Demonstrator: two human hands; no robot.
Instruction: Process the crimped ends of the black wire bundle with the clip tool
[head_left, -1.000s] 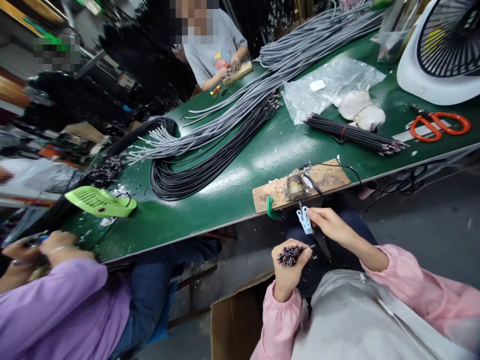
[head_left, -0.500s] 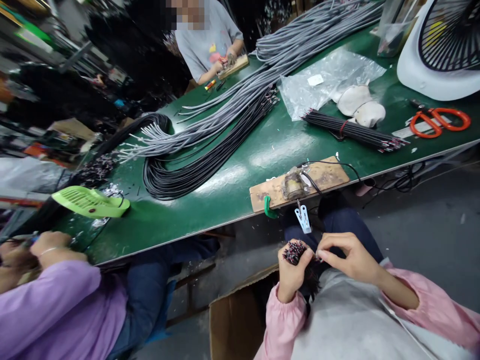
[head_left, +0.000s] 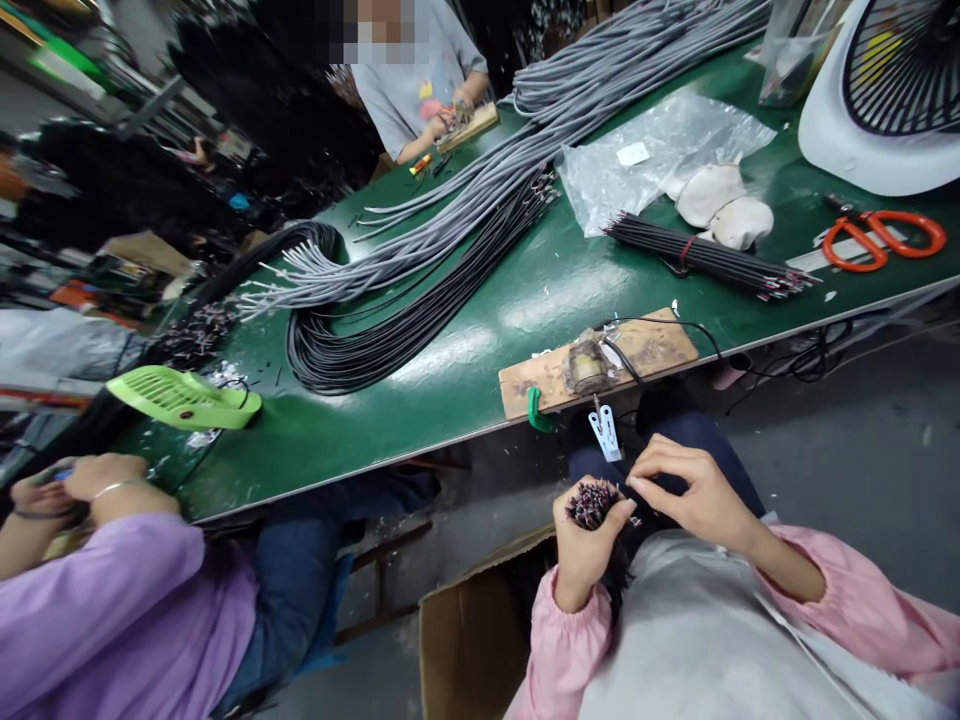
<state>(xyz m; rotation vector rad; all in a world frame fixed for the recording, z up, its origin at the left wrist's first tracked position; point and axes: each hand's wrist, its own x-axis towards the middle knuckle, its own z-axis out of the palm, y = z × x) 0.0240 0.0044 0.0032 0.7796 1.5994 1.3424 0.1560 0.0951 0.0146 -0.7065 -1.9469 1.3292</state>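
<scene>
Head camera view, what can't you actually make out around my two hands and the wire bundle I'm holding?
Head view only:
- Wire bundle: only the tips show; the left hand wraps the rest.
- Right hand: its fingertips meet at the bundle, but whether they pinch a single wire is too small to tell.
- Clip under the wooden board: what it grips is too small to tell.
- Cardboard box: contents hidden by its wall and cut off by the bottom edge.

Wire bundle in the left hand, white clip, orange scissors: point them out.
wire bundle [head_left: 591,500], head view, on the exposed wire tips above the fist.
white clip [head_left: 604,433], head view, on its body below the board.
orange scissors [head_left: 904,233], head view, on a handle loop.
</scene>
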